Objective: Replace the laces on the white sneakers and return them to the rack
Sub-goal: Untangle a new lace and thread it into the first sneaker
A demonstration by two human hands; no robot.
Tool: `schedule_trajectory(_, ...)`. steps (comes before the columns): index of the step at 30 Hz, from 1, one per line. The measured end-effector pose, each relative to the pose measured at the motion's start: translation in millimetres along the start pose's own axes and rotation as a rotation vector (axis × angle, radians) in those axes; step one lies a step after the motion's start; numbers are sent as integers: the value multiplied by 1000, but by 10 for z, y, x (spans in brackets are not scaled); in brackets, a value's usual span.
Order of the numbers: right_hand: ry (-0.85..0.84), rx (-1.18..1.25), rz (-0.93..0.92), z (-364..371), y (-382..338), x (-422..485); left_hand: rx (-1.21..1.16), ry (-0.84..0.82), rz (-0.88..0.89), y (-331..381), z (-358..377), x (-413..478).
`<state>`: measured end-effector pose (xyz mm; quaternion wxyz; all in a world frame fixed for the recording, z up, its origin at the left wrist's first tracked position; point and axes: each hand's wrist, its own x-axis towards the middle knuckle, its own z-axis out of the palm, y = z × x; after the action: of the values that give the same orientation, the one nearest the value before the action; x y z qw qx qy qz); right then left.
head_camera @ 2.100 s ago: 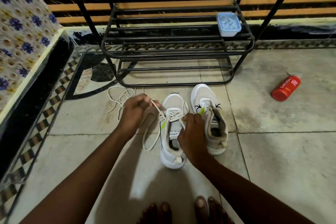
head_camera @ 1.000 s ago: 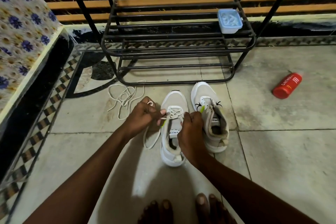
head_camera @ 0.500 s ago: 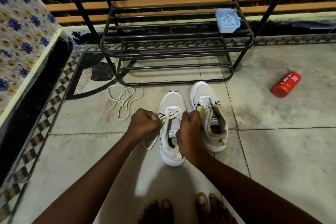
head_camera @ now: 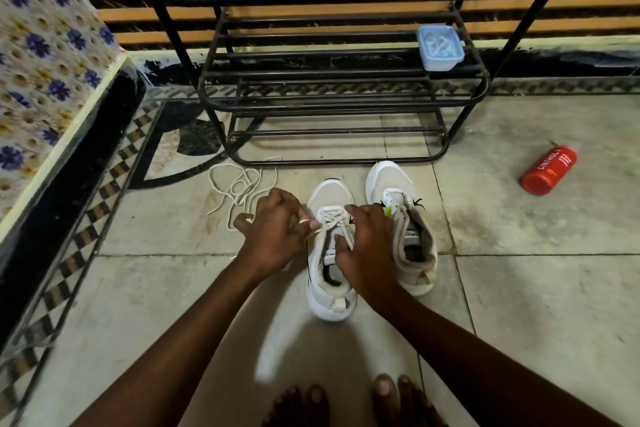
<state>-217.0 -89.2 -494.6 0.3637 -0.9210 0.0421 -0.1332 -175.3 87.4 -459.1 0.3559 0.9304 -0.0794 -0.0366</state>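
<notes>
Two white sneakers stand side by side on the floor before a black metal shoe rack (head_camera: 346,104). The left sneaker (head_camera: 329,302) has a white lace (head_camera: 332,217) crossed through its front eyelets. My left hand (head_camera: 277,232) pinches a lace end at the shoe's left side. My right hand (head_camera: 367,246) grips the shoe's tongue and right eyelet edge, fingers curled into the opening. The right sneaker (head_camera: 391,180) has no lace in it. A loose lace (head_camera: 239,187) lies tangled on the floor to the left.
A pale blue plastic box (head_camera: 440,47) sits on the rack's middle shelf at the right. A red can (head_camera: 549,170) lies on the tiles at the right. A floral-covered ledge (head_camera: 41,55) borders the left. My bare toes (head_camera: 349,402) show at the bottom.
My left hand, which held the lace up and out to the left, has come in close against the left sneaker. The right hand stayed on the shoe's right side.
</notes>
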Motion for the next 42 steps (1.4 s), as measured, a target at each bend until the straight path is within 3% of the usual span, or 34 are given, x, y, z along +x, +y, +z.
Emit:
schedule_trajectory(3,0,181,-87,-94,-148,106,-1,35,16,123,-168,-22)
schedule_trajectory(8,-190,403,-74,-256,-416,336,-273,51,66,461,-471,-113)
schedule_trajectory(11,-135,417,-107,-308,-465,446,-505,53,82,574,-599,-161)
schedule_trajectory(14,6,459,-59,-338,-455,528,-576,97,115,495,-662,-147)
schedule_trajectory(17,59,534,122,-419,-446,610,-531,90,42,221,-628,-108)
schedule_trajectory(24,-14,827,417,-541,-278,694,-278,19,-178,-724,-505,-6)
schedule_trajectory(30,-29,981,534,-597,-266,714,2,49,-297,-1179,-556,-128)
schedule_trajectory(35,-68,918,555,-548,-206,752,112,86,-351,-1275,-637,-229)
schedule_trajectory(38,-109,838,491,-521,-186,734,0,136,-387,-1157,-579,-227)
schedule_trajectory(42,-156,727,347,-477,-153,744,-422,156,-463,-870,-427,-144)
